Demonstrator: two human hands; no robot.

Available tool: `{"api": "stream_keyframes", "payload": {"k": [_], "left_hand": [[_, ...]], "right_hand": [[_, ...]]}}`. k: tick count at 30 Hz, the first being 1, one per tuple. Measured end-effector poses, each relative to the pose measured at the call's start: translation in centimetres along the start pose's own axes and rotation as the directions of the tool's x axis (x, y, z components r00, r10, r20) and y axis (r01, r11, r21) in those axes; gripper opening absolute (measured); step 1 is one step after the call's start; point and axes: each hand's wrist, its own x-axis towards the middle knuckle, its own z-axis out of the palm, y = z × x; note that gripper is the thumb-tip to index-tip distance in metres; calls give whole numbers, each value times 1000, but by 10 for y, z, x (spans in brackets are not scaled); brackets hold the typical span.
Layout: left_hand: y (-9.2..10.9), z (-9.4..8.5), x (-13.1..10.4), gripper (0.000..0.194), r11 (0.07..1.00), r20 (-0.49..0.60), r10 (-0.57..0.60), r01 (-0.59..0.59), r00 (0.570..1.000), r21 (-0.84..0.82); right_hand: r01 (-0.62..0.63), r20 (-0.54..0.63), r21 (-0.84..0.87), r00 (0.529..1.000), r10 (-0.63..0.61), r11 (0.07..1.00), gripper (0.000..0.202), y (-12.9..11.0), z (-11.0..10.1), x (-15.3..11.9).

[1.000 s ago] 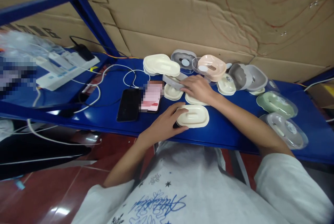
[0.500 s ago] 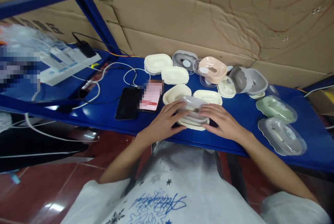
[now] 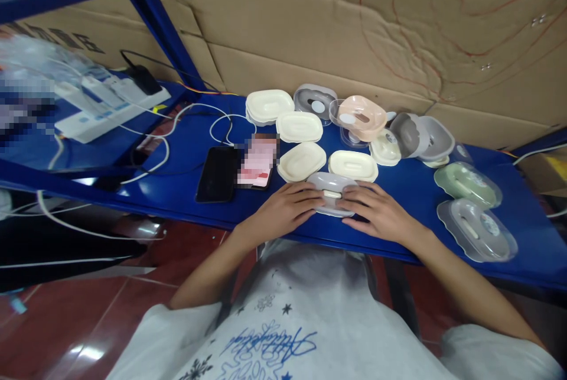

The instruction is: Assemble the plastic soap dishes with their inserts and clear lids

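Both hands: my left hand (image 3: 292, 205) and right hand (image 3: 374, 205) press fingers onto the grey dish (image 3: 333, 191), gripping its opposite ends
Grey dish: near the blue table's (image 3: 398, 191) front edge
Beside it: cream pieces (image 3: 353, 166)

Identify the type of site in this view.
Probably a small workshop or stockroom bench: plastic dishes spread over a blue metal shelf, cardboard behind it, and a loaded power strip at the left.
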Motion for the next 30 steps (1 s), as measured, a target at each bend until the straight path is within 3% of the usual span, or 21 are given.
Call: {"api": "stream_keyframes", "payload": {"k": [4,9,12,14,17,19,21,22,24,26,28,30], "left_hand": [[-2,1,1,28,1000,-19,12,-12,1000,-21],[-2,0,1,31,999,-19,8,-9,1000,-42],[-1,-1,1,31,999,-30,4,-6,1000,-51],[0,-1,2,32,999,-37,11,-13,999,-53],[0,-2,2,29,999,-45,12,-15,999,-48],[0,-2,2,25,999,-45,15,-17,999,-48],[1,-2,1,20,998,-39,23,-25,999,-55],[1,-2,-1,16,998,-42,22,-24,999,-58],[1,-2,-4,14,999,-69,-4,0,998,-54],[1,-1,-6,23,997,-104,-51,45,993,-55],[2,-1,-7,36,994,-109,-88,80,990,-76],[3,-1,-6,51,992,-91,-101,93,991,-85]], "right_hand": [[-43,-22,-20,999,42,999,36,15,-15,8],[-320,-229,-203,935,273,926,52,80,-43,54],[-385,-172,-280,921,349,879,47,119,-40,83],[-377,-122,-293,926,357,878,37,128,-36,94],[-394,-229,-251,912,342,884,40,112,-39,94],[-438,-354,-134,859,370,889,44,88,-50,85],[-469,-403,53,798,448,882,52,63,-60,72],[-475,-360,150,791,496,867,54,53,-63,66],[-483,-159,313,822,546,818,53,38,-60,54],[-486,33,400,855,518,777,49,31,-45,45],[-474,41,419,862,506,774,45,28,-24,40],[-471,-55,397,845,533,788,43,26,-8,38]]}}
